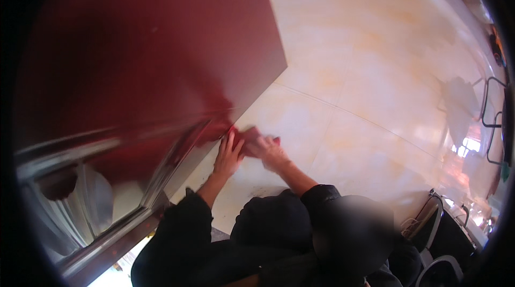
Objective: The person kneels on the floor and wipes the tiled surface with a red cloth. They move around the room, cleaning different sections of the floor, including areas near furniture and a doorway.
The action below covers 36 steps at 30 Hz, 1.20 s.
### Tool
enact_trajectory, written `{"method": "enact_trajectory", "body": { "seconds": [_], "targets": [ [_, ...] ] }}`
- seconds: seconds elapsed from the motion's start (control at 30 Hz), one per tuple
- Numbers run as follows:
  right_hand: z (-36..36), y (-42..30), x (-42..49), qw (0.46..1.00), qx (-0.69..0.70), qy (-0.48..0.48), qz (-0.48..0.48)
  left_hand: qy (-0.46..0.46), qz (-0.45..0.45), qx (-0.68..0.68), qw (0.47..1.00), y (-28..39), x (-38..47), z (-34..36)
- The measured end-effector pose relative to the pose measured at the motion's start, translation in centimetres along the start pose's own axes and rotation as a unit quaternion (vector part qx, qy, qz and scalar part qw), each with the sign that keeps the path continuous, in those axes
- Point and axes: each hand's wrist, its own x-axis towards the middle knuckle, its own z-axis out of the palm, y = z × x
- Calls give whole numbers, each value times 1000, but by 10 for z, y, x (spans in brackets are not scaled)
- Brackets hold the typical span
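Observation:
A large dark red glossy panel (161, 46), apparently a door or furniture side, fills the upper left. At its lower right edge, my left hand (229, 156) rests with fingers spread against a piece of red cloth (250, 142). My right hand (271, 152) grips the same cloth just to the right, over the pale floor. The fingers of the right hand are blurred. Whether the left fingers also pinch the cloth cannot be told.
Pale tiled floor (362, 86) spreads to the right. A framed glass or mirror-like surface (124, 194) lies at the lower left. Metal-framed chairs (434, 226) stand at the lower right, near some cables (410, 224). More dark metal legs (487, 102) show at the right rim.

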Motion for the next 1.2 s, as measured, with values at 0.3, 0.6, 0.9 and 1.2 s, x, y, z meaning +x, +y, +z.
{"method": "enact_trajectory", "body": {
  "seconds": [0.3,0.6,0.9,1.2],
  "targets": [
    [42,-55,-56,871,425,-222,-109,-48,-233,-241,941,61,-170,-9],
    [-173,130,-56,980,78,-110,144,-34,77,-195,977,125,130,-40],
    [-85,86,-206,988,-43,-48,141,-75,236,-52,967,186,31,55],
    [-164,144,-259,933,205,-163,245,-308,222,-273,884,253,120,3]
  ]
}}
